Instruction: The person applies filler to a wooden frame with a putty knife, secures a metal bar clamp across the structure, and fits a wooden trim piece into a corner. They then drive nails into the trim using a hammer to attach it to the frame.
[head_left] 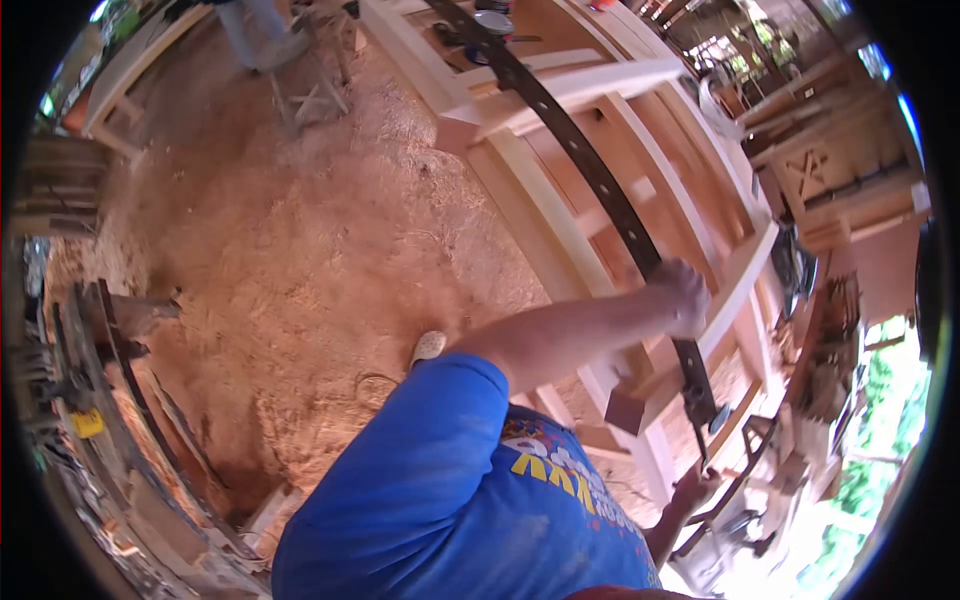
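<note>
A long dark bar clamp (590, 165) with holes along its bar lies across a pale wooden frame (530, 200). My left hand (680, 295) is closed in a fist around the bar, near the frame's close end. Lower down, my right hand (692, 492) is closed at the thin rod or handle at the clamp's end, beside the clamp's end block (697, 400). The fingers of the right hand are small and partly blurred. A square-cut beam end (626, 412) of the frame sticks out just below my left forearm.
Sawdust covers the ground (300, 240) left of the frame. A person's legs (250, 35) and a small wooden stand (305, 105) are at the top left. Timber pieces (130, 420) lie along the left edge. A cabinet-like wooden piece (850, 180) stands at the right.
</note>
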